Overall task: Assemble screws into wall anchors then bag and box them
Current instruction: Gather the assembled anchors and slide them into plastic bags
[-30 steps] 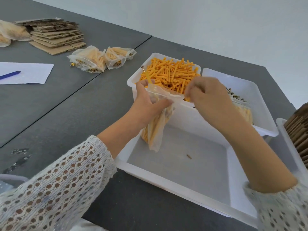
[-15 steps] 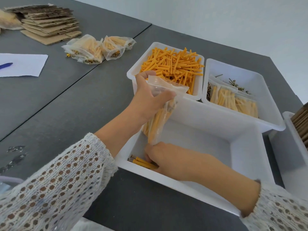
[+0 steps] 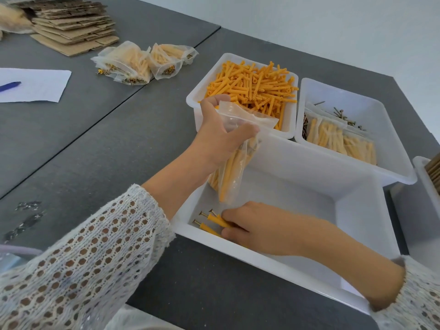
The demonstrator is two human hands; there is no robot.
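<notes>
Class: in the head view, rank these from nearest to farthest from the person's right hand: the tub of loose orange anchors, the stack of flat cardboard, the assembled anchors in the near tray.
1. Assembled anchors, at the right hand's fingertips, near tray.
2. Tub of loose orange anchors, beyond, centre.
3. Stack of flat cardboard, far left corner.

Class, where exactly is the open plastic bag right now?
In the head view, the plastic bag hangs centre-frame from the left hand, over the front tray's far-left corner, before the anchor bin.

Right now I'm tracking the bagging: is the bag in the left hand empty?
No, the clear bag held by the left hand already has several orange anchors inside, hanging over the front bin.
</notes>
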